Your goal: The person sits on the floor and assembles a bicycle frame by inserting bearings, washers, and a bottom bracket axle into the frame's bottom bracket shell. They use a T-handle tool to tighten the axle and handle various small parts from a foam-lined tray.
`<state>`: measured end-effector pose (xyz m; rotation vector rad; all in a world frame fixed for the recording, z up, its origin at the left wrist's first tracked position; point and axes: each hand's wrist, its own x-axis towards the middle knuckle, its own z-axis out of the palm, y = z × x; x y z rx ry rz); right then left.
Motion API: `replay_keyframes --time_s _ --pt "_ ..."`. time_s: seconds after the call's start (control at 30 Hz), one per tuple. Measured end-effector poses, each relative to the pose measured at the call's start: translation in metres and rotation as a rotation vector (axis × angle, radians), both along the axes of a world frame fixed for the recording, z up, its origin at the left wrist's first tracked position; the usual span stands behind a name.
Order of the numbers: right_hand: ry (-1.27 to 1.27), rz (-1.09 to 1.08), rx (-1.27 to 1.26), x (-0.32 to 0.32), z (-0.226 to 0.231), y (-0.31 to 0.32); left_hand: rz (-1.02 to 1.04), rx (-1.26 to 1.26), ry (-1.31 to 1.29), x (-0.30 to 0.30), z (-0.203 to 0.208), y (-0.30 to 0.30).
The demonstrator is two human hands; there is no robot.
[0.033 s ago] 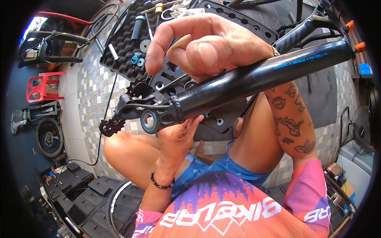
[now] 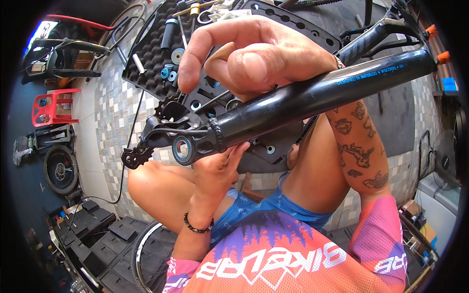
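A glossy black bicycle frame tube (image 2: 303, 105) runs slantwise before me. At its left end is an open round bearing (image 2: 182, 149) with a blue ring. A black rear derailleur (image 2: 159, 129) hangs behind that end. My left hand (image 2: 214, 168) grips the frame from below near the bearing; one finger lies straight along the underside, and the others are partly hidden. My right hand (image 2: 259, 56) reaches over the tube with its wrist against it. Its fingers are bent and apart, and nothing shows between them.
Beyond my hands lies a foam-lined tool case (image 2: 151, 58) with bearing tools and discs. A black cable (image 2: 132, 141) trails across the tiled floor. At the left stand a red plastic chair (image 2: 53, 106) and a wheel (image 2: 61, 168). Dark storage bins (image 2: 105, 249) are at lower left.
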<state>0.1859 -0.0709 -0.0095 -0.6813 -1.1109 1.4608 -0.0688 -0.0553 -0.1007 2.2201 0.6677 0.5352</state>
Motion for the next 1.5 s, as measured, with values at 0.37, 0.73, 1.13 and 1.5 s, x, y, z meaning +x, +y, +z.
replay_keyframes --time_s 0.37,0.73,1.13,1.5 --pt "-0.070 -0.028 -0.114 0.008 0.002 -0.001 -0.028 0.085 0.134 0.002 0.004 0.008" --pt "0.366 0.198 -0.447 0.006 0.053 -0.023 -0.109 0.224 0.126 -0.003 -0.001 0.014" --pt "0.273 0.271 -0.291 0.017 0.025 -0.008 -0.114 0.377 0.178 0.007 0.009 0.002" --pt "0.197 0.214 -0.220 0.015 0.010 0.005 -0.152 0.213 0.102 -0.002 -0.004 0.017"
